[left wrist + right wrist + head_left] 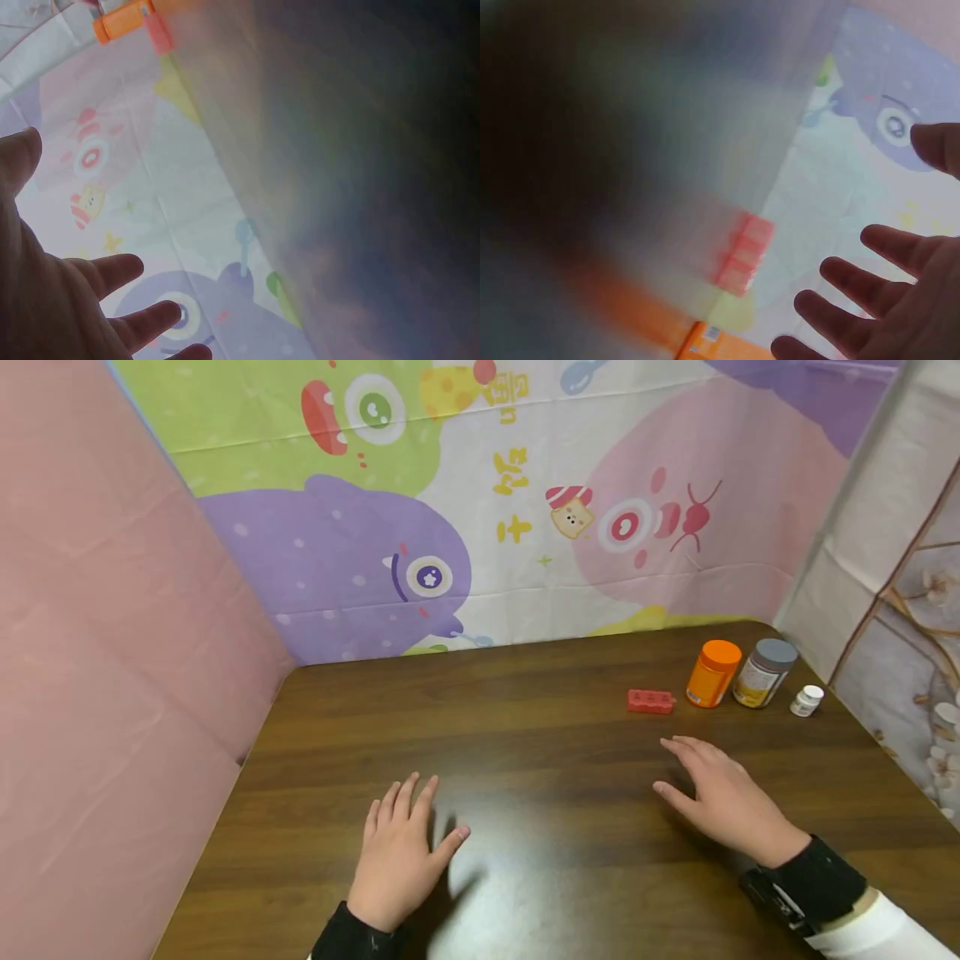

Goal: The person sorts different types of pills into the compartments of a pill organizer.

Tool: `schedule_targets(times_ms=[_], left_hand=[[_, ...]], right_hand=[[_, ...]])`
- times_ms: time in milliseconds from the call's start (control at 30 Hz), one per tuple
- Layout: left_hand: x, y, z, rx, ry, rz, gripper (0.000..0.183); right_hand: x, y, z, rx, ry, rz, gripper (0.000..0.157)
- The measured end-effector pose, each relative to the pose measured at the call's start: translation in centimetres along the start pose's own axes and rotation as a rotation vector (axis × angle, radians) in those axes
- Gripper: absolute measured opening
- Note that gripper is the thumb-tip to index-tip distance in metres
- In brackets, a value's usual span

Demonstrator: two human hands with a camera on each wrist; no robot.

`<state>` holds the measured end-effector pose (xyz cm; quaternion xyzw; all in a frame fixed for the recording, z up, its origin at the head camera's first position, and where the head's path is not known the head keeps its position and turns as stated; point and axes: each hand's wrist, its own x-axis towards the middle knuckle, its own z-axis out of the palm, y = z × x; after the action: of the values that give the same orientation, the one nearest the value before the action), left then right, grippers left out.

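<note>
My left hand [397, 856] hovers over the left-middle of the table, fingers spread and holding nothing. On the right side, my right hand [723, 793] reaches over the table with its fingers extended, also with nothing in it. Nearest to its fingertips lies a small red pill organizer [650, 702] with three compartments. Behind it to the right stand an orange bottle [713, 674] with an orange lid, a bottle with a grey lid [764, 673] and a small white bottle [807, 701]. The right wrist view shows the pill organizer [745, 255] beyond the spread fingers.
The brown wooden table [525, 718] ends at the back against a cartoon-printed cloth [517, 585]. Pink fabric [112, 652] hangs at the left, and a flower-patterned curtain [915, 635] hangs along the right edge.
</note>
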<state>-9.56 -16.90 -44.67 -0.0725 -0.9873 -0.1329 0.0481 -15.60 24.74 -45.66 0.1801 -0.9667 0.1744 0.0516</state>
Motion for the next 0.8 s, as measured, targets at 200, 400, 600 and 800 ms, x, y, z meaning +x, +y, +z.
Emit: schedule_targets(times_ms=[200,400,600,800], left_hand=[[-0.3,0.3,0.2,0.013,-0.009,0.029,0.086],[-0.6,0.8,0.4,0.024,-0.018,0.049,0.084],[-0.5,1.2,0.6,0.039,-0.019,0.077,0.085],[-0.4,1.2,0.6,0.041,-0.023,0.081,0.085]], right_hand=[[4.2,2.2,0.0,-0.029,0.009,0.007,0.059],[8.6,3.4,0.0,-0.066,-0.045,0.019,0.061],[11.1,3.8,0.4,-0.134,-0.139,0.07,0.065],[11.9,4.3,1.5,-0.149,-0.172,0.098,0.054]])
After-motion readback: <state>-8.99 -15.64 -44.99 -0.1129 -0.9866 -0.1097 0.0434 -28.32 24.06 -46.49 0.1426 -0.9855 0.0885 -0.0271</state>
